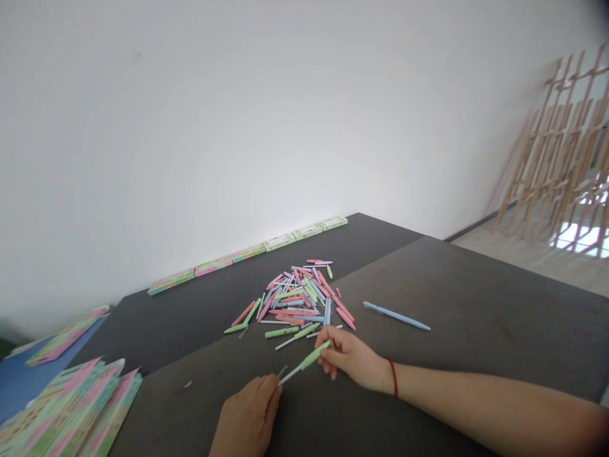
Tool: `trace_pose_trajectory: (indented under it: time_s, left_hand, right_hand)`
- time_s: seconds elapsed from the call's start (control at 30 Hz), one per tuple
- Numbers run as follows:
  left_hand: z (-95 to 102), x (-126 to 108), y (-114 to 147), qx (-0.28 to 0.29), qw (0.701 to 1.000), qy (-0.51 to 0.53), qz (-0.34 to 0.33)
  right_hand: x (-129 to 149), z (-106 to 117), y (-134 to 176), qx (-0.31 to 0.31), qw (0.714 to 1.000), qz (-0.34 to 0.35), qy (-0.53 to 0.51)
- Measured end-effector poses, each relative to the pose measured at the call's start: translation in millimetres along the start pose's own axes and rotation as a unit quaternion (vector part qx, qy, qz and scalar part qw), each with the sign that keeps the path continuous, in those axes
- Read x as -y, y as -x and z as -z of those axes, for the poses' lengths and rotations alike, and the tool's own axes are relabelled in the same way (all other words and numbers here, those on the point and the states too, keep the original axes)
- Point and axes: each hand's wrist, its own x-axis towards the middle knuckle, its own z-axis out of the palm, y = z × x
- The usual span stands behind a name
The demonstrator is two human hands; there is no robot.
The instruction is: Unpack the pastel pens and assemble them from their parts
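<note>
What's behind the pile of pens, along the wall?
Behind the pen pile, a row of flat pastel boxes lies on the dark table against the wall. Their contents cannot be seen.

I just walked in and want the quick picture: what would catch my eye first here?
Probably the heap of pastel pens in pink, green and blue, spread on the dark table just beyond the hands. In front of it, the right hand and left hand hold a green pen between them, each at one end. A lone blue pen lies to the right of the heap, and stacked pastel boxes sit at the lower left.
</note>
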Motion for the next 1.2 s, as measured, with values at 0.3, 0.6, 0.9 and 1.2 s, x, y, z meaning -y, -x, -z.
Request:
trace_pose_trajectory:
  time_s: [0.3, 0.6, 0.9, 1.2]
  left_hand:
    - [0.9, -11, -2, 0.064, 0.998, -0.029, -0.002]
    - [8.9, -17, -4, 0.123, 0.990, 0.011, 0.071]
    - [24.4, -20, 3, 0.112, 0.984, 0.124, 0.059]
    - [17.8, -7, 1, 0.092, 0.995, 0.032, 0.019]
  right_hand:
    - [2, -7, 4, 0.053, 0.993, -0.055, 0.086]
    - [9, -5, 6, 0.068, 0.984, -0.057, 0.154]
    - [9, 0, 10, 0.047, 0.956, 0.077, 0.280]
    - [7, 1, 8, 0.033, 0.954, 0.096, 0.282]
